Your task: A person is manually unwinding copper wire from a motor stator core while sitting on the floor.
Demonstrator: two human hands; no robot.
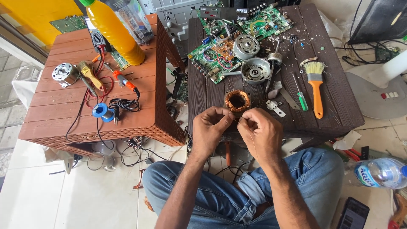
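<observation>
While both hands pinch a thin copper wire (pixel 235 120) at frame centre, the ring-shaped copper-wound motor coil (pixel 237 101) sits just above them.
Left hand (pixel 210 129) and right hand (pixel 259 130) press fingertips together on the strand; the glossy coil rests on the dark ribbed plastic table (pixel 335 97).

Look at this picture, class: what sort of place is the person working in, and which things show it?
Probably an informal electronics repair spot set up on a tiled floor. Green circuit boards and opened motor housings crowd a dark low table, a soldering iron lies nearby, and both hands work beside a copper coil winding.
</observation>
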